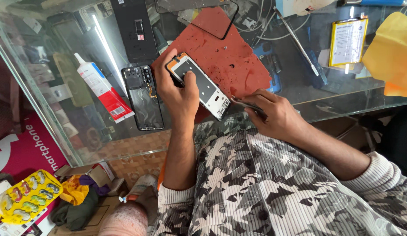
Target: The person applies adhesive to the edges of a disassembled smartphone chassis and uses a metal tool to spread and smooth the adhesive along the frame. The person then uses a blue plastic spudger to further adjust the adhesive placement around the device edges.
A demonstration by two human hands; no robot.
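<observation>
blister pack (26, 199): yellow, lying at the far lower left, below the glass counter (81, 126).
glue tube (103, 88): white with a red end, lying on the glass, nozzle pointing up-left.
black phone frame (144, 97): lying flat on the glass just right of the tube, insides facing up, touching no hand.
black panel (134, 28): lying above the frame, near the top edge.
left hand (176, 89): gripping the opened phone (199, 84), fingers wrapping its upper-left corner, thumb pressing down on its dark inner plate.
opened phone: white-edged chassis, lying tilted on the red mat (229, 57), lower end pointing toward the right hand.
red mat: speckled, resting on the counter; a black screen bezel (221, 22) is overlapping its top edge.
right hand (273, 114): closing around thin metal tweezers (245, 104), tips pointing at the phone's lower-right corner, just beside it; contact is too small to tell.
long thin tool (297, 41): lying diagonally on the glass, right of the mat.
battery (347, 41): yellow-edged, lying flat, well apart from both hands.
yellow cloth (393, 52): sitting at the far right edge.
</observation>
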